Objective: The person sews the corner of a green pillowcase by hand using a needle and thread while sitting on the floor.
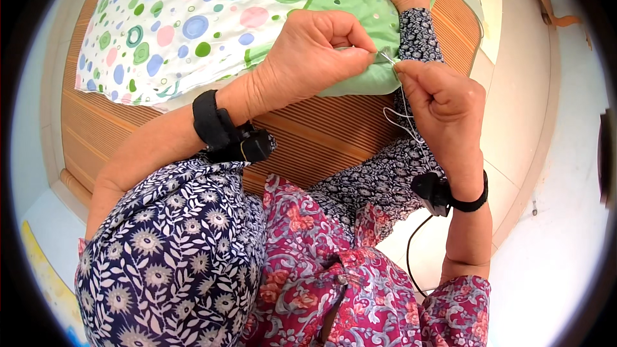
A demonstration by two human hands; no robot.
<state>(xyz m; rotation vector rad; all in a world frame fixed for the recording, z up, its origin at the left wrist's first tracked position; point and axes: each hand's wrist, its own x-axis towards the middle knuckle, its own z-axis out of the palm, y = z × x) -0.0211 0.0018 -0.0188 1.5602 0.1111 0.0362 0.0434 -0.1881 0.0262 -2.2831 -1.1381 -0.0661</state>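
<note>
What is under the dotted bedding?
A brown striped mat shows along the left and lower edges of the dotted bedding; whatever lies fully covered beneath it cannot be seen.

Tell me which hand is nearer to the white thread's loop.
Right. The right hand is beside the loop, on its right; the left hand is farther off, toward the upper left.

The cloth (pixel 186 32) lies on the mat (pixel 315 125) before me. My left hand (pixel 315 51) is above the cloth, my right hand (pixel 445 93) to its right. The needle (pixel 387 57) is between them; the thread (pixel 393 113) hangs left of my right hand.
</note>
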